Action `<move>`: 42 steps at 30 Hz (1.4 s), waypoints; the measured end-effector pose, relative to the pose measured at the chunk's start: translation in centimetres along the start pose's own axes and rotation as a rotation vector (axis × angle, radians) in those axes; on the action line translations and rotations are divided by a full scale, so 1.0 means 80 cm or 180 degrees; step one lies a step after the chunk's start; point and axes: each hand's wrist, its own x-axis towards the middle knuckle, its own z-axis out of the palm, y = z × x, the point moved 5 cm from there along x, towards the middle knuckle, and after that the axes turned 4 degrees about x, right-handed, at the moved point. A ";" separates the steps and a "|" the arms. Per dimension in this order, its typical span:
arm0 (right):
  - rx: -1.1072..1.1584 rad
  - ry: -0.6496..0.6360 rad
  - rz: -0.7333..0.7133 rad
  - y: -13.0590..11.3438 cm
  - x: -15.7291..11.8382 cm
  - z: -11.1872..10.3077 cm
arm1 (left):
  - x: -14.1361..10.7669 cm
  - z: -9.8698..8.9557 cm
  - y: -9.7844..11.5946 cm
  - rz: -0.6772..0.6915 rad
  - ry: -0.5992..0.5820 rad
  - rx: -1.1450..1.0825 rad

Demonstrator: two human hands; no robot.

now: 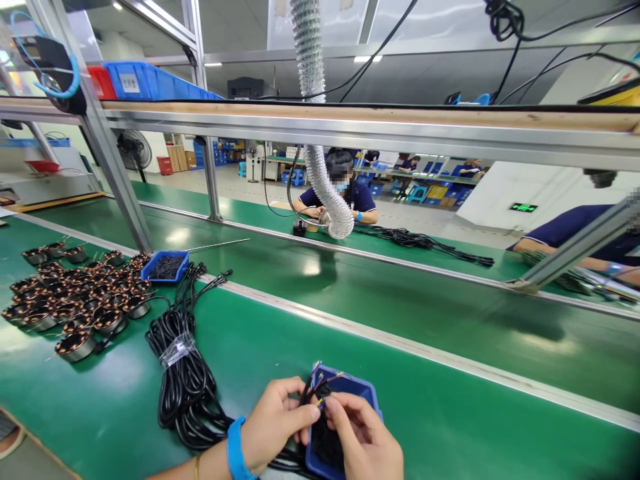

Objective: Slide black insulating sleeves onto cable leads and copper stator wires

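Note:
My left hand, with a blue band on its wrist, is closed on the end of a black cable. Thin yellow and dark wires stick out of the cable end between my two hands. The fingertips of my right hand are pinched together right at these wires; what exactly they grip is too small to make out. Below both hands stands a blue bin with small black pieces inside, partly hidden by my fingers. A tied bundle of black cables lies left of my hands.
Many copper-wound ring stators cover the left of the green table. A smaller blue bin of black pieces sits beside them. A ridged metal duct hangs over the far side. A co-worker sits opposite; another person's arm shows at right.

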 end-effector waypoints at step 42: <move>-0.0491 -0.0863 -0.0393 -0.013 0.022 -0.013 | 0.000 -0.003 0.000 -0.0365 -0.0218 0.0099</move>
